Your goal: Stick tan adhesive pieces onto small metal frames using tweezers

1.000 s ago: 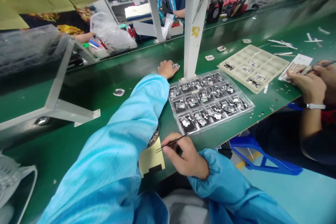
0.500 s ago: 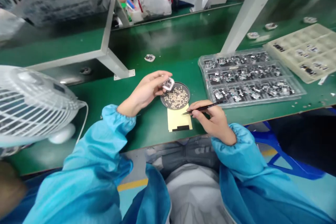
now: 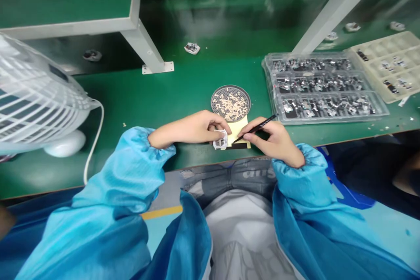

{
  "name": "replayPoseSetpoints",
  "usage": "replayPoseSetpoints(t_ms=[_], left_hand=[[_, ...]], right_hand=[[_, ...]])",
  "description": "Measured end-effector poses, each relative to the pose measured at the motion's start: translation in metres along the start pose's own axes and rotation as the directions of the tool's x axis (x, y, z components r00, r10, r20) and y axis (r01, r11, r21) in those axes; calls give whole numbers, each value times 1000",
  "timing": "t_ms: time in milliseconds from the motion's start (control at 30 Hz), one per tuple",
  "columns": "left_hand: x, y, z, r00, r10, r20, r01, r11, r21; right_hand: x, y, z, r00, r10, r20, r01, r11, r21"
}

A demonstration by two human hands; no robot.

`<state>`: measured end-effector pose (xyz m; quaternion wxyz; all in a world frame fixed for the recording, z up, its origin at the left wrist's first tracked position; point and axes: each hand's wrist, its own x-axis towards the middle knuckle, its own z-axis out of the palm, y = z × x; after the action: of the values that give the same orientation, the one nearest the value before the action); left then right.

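My left hand [image 3: 205, 127] is closed on a small white device housing [image 3: 220, 139] with parts inside, held low at the left edge of a yellow paper pad [image 3: 236, 130]. Black tweezers [image 3: 257, 129] are gripped in my right hand [image 3: 271, 138]; their tips point down-left, over the pad near its black strip [image 3: 236, 145] and close to the housing. Just beyond the pad sits a round dark mesh dish [image 3: 214, 104] scattered with many small beige pieces. Whether the tweezer tips hold anything is too small to tell.
A clear compartment tray [image 3: 331, 119] of small metallic parts lies right, beside a cream tray [image 3: 370, 52]. A white fan [image 3: 39, 100] with its cord stands left. Shelf posts [image 3: 144, 48] rise behind, and another housing [image 3: 192, 48] lies at the back.
My left hand has brought the housing down from beside the dish to the pad's left edge. The tweezers in my right hand now angle more steeply downward. The view has tilted lower.
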<state>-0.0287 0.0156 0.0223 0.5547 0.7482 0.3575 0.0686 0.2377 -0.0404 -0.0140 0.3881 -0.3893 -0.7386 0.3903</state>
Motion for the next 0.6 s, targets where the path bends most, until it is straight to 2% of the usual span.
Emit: replayPoseSetpoints(t_ms=[133, 233, 333, 433, 500, 600], left_hand=[[-2, 3, 2, 1000, -4, -30, 5, 1000, 28], [-2, 5, 2, 998, -15, -55, 18, 998, 52], [-2, 6, 3, 997, -15, -75, 19, 998, 55], [-1, 7, 3, 994, -20, -103, 24, 999, 37], [-1, 8, 3, 993, -29, -114, 31, 999, 24], [0, 9, 4, 993, -26, -119, 29, 999, 24]], right_hand=[[-2, 2, -1, 1000, 20, 12, -20, 999, 29], [-2, 1, -1, 999, 44, -3, -43, 991, 126], [1, -2, 4, 991, 1, -134, 31, 971, 236], [6, -3, 12, 959, -108, -262, 162, 968, 194], [9, -2, 16, 952, -186, -243, 225, 964, 142], [12, 0, 17, 951, -268, -155, 283, 956, 81]])
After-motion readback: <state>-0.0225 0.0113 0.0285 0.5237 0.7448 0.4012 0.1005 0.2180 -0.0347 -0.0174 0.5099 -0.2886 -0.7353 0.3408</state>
